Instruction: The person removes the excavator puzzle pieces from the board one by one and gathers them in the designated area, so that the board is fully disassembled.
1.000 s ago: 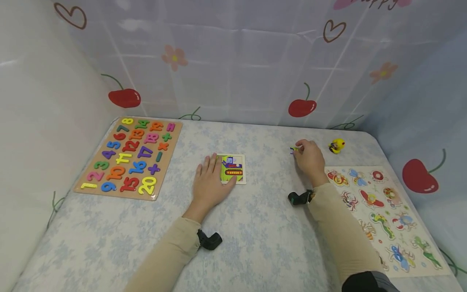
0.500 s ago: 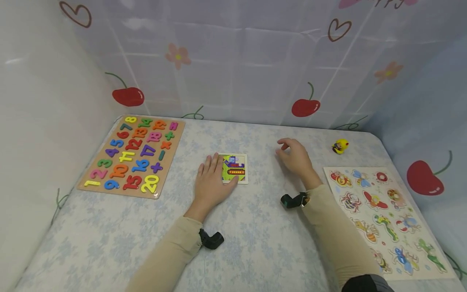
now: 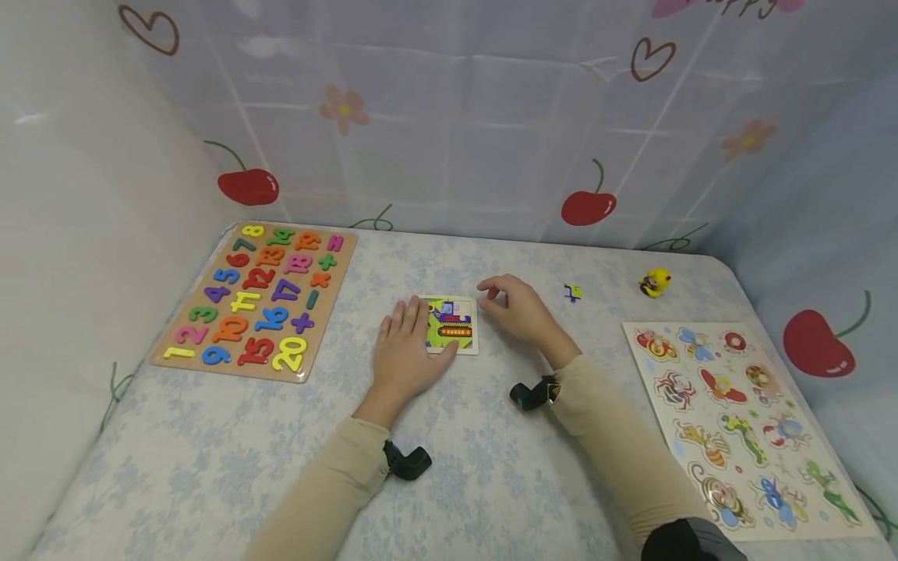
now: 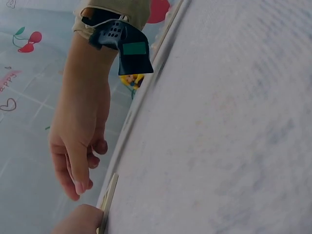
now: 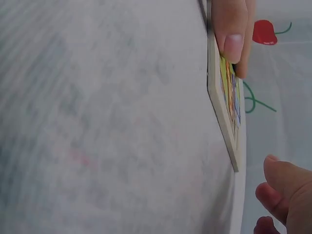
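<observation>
A small square jigsaw puzzle (image 3: 450, 324) with a bulldozer-like picture in a pale frame lies mid-table. My left hand (image 3: 404, 351) rests flat across its left side, fingers straight and thumb along the lower edge, hiding that part. In the right wrist view the left thumb (image 5: 233, 46) lies on top of the puzzle. Just off the puzzle's right edge hovers my right hand (image 3: 522, 315), fingers loosely bent and holding nothing. One loose green and purple puzzle piece (image 3: 573, 292) lies farther right on the table.
A wooden number board (image 3: 330, 308) stands at the left back. On the right lies a white insect puzzle board (image 3: 641, 366). A yellow duck figure (image 3: 655, 282) sits at the back right. Patterned curtains (image 3: 449, 140) close off the back.
My right hand has let go of the small puzzle piece and moved left to the puzzle's edge. The piece now shows on the table. The left hand has stayed on the puzzle.
</observation>
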The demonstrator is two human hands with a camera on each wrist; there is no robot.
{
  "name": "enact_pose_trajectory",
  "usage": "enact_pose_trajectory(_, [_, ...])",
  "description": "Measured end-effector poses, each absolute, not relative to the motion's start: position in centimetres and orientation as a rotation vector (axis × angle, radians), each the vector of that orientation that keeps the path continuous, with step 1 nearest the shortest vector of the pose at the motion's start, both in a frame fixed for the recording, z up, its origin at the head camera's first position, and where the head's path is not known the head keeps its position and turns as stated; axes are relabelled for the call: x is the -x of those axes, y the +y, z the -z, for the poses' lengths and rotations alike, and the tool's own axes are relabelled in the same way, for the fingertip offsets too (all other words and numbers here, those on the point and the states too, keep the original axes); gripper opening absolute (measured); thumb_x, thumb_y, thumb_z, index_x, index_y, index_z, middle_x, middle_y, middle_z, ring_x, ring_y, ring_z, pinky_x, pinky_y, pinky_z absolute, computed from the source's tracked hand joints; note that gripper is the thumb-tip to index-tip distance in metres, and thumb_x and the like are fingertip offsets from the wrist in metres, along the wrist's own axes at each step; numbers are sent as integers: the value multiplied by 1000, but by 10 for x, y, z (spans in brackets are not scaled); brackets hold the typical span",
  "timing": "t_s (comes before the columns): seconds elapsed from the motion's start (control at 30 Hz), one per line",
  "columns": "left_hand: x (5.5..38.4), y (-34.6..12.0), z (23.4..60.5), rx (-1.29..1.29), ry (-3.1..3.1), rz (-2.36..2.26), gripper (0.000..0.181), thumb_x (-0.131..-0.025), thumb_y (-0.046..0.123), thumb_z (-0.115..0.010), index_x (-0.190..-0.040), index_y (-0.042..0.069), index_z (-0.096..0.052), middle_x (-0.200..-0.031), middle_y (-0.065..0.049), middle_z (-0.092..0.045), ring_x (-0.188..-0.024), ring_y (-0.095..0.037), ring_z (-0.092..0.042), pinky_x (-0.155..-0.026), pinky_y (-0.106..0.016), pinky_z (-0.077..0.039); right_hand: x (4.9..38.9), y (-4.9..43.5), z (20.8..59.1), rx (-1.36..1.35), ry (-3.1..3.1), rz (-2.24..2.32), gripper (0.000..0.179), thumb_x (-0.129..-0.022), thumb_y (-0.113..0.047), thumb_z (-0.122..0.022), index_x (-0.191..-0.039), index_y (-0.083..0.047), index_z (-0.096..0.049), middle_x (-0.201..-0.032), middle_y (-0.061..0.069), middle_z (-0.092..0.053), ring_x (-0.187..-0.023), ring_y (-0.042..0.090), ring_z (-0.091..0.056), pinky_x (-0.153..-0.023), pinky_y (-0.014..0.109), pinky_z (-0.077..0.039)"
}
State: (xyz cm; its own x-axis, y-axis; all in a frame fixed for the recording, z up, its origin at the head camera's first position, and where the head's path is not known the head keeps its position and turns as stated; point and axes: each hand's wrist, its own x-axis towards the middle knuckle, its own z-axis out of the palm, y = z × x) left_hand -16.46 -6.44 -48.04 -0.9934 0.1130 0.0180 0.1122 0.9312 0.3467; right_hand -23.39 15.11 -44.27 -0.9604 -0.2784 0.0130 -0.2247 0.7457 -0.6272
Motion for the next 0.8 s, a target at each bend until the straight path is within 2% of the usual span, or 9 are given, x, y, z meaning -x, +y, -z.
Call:
enact_pose_trajectory(0.3, [164, -66, 481, -176, 3085, -507, 94, -90, 73, -40, -161, 18, -12, -169, -4, -10, -157, -27, -5, -126, -49, -10, 237, 128, 445, 573, 2790, 950, 31, -97, -26, -65, -126, -15, -66, -104, 3, -63, -84, 19, -53, -76, 33, -45])
enact_pose_trajectory(0.8, [164, -67, 483, -192, 3108, -534, 94, -90, 74, -39, -161, 16, -16, -168, -6, -15, -156, -30, -8, -125, -51, -11, 243, 116, 452, 659, 2774, 882, 32, -95, -30, -67, -123, -15, -68, -96, 2, -58, -82, 18, -51, -74, 31, -44])
